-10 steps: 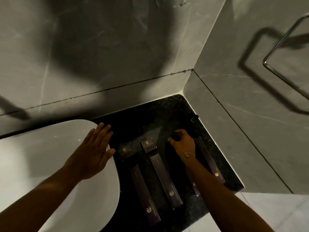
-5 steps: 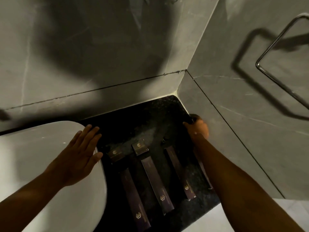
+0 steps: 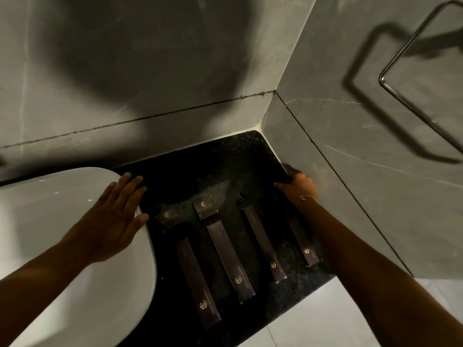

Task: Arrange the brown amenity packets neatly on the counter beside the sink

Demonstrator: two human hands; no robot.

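Observation:
Several long brown packets with gold logos lie side by side on the black counter (image 3: 225, 161), running near to far; the leftmost (image 3: 198, 279) is nearest the sink, the rightmost (image 3: 302, 237) lies partly under my right wrist. Two small square packets (image 3: 167, 216) (image 3: 204, 206) sit at the far ends of the left two. My left hand (image 3: 112, 216) rests flat on the white sink rim (image 3: 147, 266), fingers spread, holding nothing. My right hand (image 3: 298, 190) is against the right wall, fingers curled down over something dark that I cannot make out.
Grey marble walls close the counter at the back and right. A chrome towel ring (image 3: 411, 78) hangs on the right wall. A small dark knob-like item (image 3: 241, 196) sits beyond the third long packet. Pale floor tiles (image 3: 325, 321) show past the counter's front edge.
My right hand has left the top of the third long packet, uncovering it, and moved right to the wall. My left hand stays on the sink rim.

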